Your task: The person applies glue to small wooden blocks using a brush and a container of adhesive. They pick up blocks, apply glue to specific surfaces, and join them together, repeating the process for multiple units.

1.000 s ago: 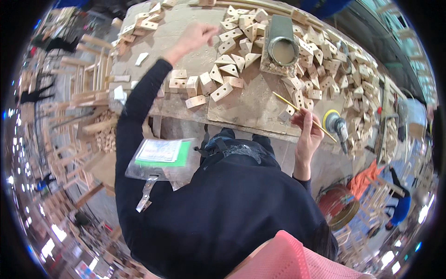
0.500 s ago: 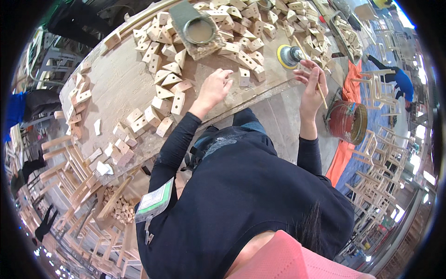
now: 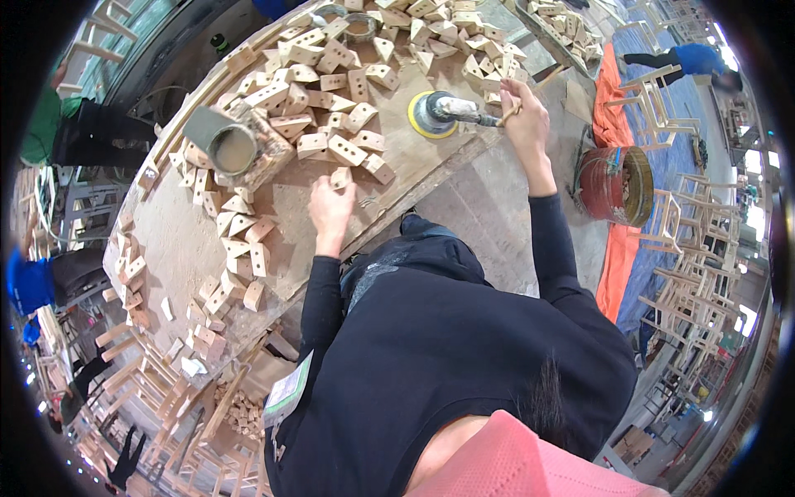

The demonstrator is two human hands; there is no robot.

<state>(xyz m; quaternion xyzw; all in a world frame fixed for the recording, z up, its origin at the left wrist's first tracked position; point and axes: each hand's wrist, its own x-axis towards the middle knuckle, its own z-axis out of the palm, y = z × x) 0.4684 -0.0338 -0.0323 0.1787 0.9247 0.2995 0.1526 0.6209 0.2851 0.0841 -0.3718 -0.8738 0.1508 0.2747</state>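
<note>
My left hand (image 3: pixel 330 211), at the table's near edge, has its fingers closed round a small pale wooden block (image 3: pixel 340 177) with drilled holes. Raised to the right, my right hand (image 3: pixel 527 128) is closed on a thin wooden stick (image 3: pixel 511 112), mostly hidden by the fingers. Just left of that hand, a round sander (image 3: pixel 436 113) with a yellow-edged pad lies on the table. Beyond my left hand, a cup of cloudy tan liquid (image 3: pixel 233 150) rests on a rough wooden piece (image 3: pixel 269 147). Drilled blocks (image 3: pixel 346 151) are heaped around it.
The wooden worktable (image 3: pixel 397 178) curves across the view. A red bucket (image 3: pixel 603 184) stands on the floor at right, next to an orange sheet (image 3: pixel 611 269). Chair frames (image 3: pixel 696 273) crowd the far right. Other people stand at left and upper right.
My left hand has gone from empty to gripping a block. The view has shifted, so the cup and blocks appear further left. The stick is now more foreshortened in my right hand.
</note>
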